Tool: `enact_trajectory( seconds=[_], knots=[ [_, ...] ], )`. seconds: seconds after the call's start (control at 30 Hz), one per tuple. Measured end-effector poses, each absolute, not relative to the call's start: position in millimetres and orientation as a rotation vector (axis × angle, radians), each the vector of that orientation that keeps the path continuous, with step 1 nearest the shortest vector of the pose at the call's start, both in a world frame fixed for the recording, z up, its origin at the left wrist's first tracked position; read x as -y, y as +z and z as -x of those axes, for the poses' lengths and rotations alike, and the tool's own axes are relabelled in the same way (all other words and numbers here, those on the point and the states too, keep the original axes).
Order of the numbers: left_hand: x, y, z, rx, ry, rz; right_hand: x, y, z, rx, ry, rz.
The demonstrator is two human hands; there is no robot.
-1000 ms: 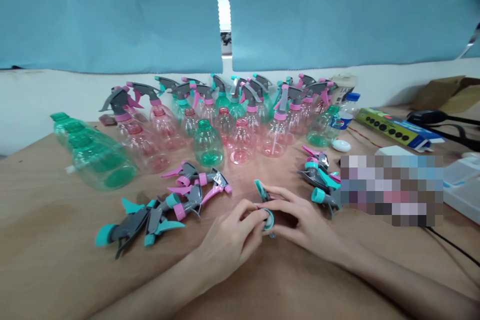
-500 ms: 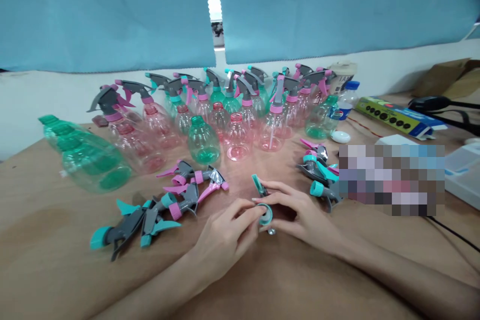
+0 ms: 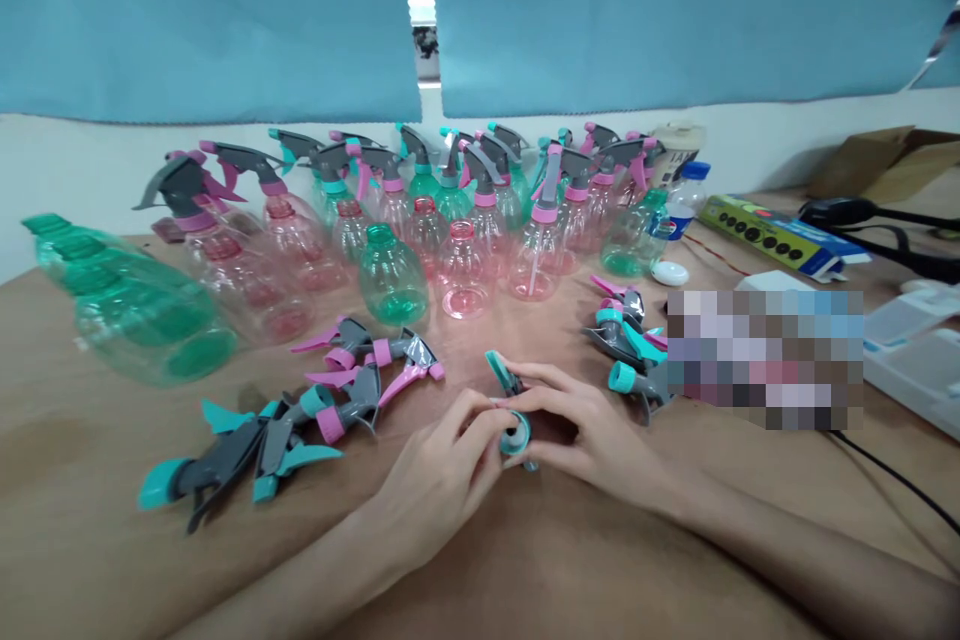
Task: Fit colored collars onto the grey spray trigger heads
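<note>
My right hand (image 3: pixel 607 435) holds a grey and teal trigger spray head (image 3: pixel 516 432) just above the table, its round collar turned up towards me. The teal tip of the spray head pokes out beyond my right fingers. My left hand (image 3: pixel 439 465) is closed at the left side of the collar, thumb and fingers pinched against it. Dark and white parts show inside the collar. Left of my hands lie teal-grey spray heads (image 3: pixel 289 440) and pink-grey spray heads (image 3: pixel 409 360). More spray heads (image 3: pixel 626 335) lie to the right.
Pink and green bottles stand at the back, several topped with spray heads. Capless ones include a green bottle (image 3: pixel 394 285) and a pink bottle (image 3: pixel 463 280). Green bottles (image 3: pixel 150 310) lean at far left. On the right are a long box (image 3: pixel 772 235), a white oval object (image 3: pixel 670 273) and a cable.
The view has shifted slightly, so everything sits further left. My left fingertip has moved off the collar's middle, and more of its inside shows. Both hands keep hold of the spray head.
</note>
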State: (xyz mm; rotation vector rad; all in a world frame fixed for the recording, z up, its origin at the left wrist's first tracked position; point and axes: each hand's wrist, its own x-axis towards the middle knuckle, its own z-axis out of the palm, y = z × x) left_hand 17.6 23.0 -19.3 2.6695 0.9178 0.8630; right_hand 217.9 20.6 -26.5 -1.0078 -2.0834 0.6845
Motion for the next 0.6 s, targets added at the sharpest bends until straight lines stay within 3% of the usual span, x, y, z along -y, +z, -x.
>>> enact_trajectory(
  seconds=[0.6],
  knots=[
    [-24.2,-16.5,-14.7,-0.901,0.749,-2.536,-21.2,-28.2,-218.5,2.184,0.616,0.944]
  ],
)
